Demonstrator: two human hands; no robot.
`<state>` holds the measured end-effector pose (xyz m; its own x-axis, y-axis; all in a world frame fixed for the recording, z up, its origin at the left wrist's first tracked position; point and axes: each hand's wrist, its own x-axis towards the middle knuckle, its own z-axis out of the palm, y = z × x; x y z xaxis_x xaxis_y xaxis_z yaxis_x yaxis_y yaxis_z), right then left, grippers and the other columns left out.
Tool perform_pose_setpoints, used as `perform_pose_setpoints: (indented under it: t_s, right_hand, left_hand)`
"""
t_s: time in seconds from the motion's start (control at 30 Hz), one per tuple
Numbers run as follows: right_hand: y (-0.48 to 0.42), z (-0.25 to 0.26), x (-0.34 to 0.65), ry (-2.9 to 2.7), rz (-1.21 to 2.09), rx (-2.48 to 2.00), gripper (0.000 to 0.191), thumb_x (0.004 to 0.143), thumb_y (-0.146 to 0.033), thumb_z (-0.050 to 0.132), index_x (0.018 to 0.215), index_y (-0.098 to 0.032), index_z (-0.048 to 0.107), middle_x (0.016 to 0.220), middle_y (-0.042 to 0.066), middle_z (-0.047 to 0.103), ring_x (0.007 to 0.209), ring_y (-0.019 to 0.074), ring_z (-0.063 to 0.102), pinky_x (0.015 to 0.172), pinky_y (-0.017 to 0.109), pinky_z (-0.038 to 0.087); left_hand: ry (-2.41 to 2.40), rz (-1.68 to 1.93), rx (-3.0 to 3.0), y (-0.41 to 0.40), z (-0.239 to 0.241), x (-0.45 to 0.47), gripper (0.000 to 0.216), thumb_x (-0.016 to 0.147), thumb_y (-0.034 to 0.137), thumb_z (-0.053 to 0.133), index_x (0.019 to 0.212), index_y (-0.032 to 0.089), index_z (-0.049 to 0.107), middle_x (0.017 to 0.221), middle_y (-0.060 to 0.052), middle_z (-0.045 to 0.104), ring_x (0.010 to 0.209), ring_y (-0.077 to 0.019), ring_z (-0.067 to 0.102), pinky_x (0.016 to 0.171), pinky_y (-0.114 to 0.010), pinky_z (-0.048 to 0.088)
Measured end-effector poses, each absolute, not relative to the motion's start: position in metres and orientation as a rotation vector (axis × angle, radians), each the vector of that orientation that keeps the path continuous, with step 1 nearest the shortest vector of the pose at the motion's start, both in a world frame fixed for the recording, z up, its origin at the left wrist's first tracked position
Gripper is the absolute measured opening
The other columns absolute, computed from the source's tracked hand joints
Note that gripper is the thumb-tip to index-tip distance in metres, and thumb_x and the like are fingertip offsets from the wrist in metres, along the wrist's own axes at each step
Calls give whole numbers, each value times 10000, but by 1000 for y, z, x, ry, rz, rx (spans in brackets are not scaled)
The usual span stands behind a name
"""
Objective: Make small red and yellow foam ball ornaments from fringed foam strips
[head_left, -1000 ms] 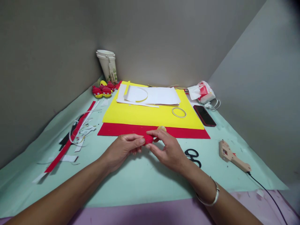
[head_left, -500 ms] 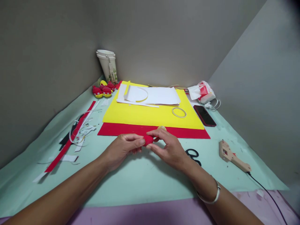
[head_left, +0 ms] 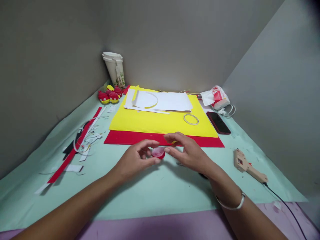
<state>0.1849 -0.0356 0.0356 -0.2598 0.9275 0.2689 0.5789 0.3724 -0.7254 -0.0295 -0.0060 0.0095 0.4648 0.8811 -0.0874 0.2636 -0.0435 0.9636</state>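
Observation:
A small round red piece (head_left: 160, 156) with a pale, whitish inside face sits between my hands, over the near side of the table. My left hand (head_left: 136, 158) holds it at the left, thumb at its near edge, curled fingers at its side and index finger raised above. My right hand (head_left: 186, 150) is at its right, thumb tip by the rim and index finger lifted apart. Scissors (head_left: 203, 175) lie mostly hidden beneath my right wrist. A small yellowish item (head_left: 173, 142) shows partly behind my right fingers.
Yellow sheets (head_left: 160, 123) lie on red sheets (head_left: 120, 137), with white paper (head_left: 172, 101) on top. On the right are a glue gun (head_left: 250, 168), a phone (head_left: 218, 122) and a tissue pack (head_left: 218, 98). Paper strips (head_left: 75, 150), red-and-yellow crafts (head_left: 108, 96) and a cup (head_left: 115, 68) are left.
The red piece has turned so that its pale inside shows. My right fingers have come off it and spread, the hand shifting right over the scissors; my left fingers have opened wider.

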Motion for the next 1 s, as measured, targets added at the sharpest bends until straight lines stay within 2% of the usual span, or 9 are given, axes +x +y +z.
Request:
perform_pose_setpoints:
  t_s: [0.13, 0.2, 0.43, 0.63, 0.87, 1.0]
  right_hand:
    - [-37, 39, 187, -2006, 657, -1382, 263, 862, -247, 659, 1115, -184, 623, 1055, 71, 679, 952, 186, 635, 824, 329, 525]
    - [-37, 40, 187, -2015, 673, -1400, 243, 862, -230, 655, 1097, -181, 626, 1060, 70, 682, 942, 179, 638, 818, 319, 525]
    - [-37, 43, 189, -2025, 637, -1413, 247, 864, -272, 660, 1095, -190, 632, 1052, 71, 687, 943, 189, 645, 818, 322, 526]
    - [-28, 37, 202, -1982, 392, -1525, 215, 875, -274, 627, 1076, -197, 634, 1030, 71, 690, 940, 215, 646, 821, 362, 524]
    - [-16, 12, 209, -1970, 166, -1609, 394, 862, -273, 631, 1233, -160, 557, 1203, 141, 627, 1131, 286, 575, 944, 445, 490]
    - [-10, -2, 208, -1957, 161, -1629, 502, 827, -282, 664, 1287, -141, 519, 1233, 164, 603, 1146, 301, 557, 972, 476, 473]
  left_hand:
    - [927, 719, 1995, -12, 3, -25, 433, 693, 281, 779, 1111, 255, 667, 1092, -38, 700, 984, -230, 613, 888, -371, 462]
    - [866, 723, 2088, -14, -1, -24, 430, 713, 265, 769, 1125, 246, 650, 1106, -43, 704, 1021, -232, 609, 929, -386, 451]
    - [921, 658, 2200, -14, -4, -25, 470, 731, 264, 758, 1175, 219, 611, 1117, -64, 688, 1024, -240, 605, 919, -395, 465]
    - [973, 613, 2194, -15, -7, -26, 514, 722, 294, 763, 1199, 210, 591, 1143, -76, 665, 1061, -257, 594, 938, -404, 464]
    - [1009, 595, 2112, -13, -6, -28, 696, 650, 392, 815, 1266, 230, 533, 1161, -79, 658, 1053, -267, 610, 931, -415, 479]
    - [1040, 594, 2014, -12, 3, -30, 773, 599, 464, 833, 1269, 235, 523, 1166, -87, 669, 1075, -283, 610, 954, -434, 469]
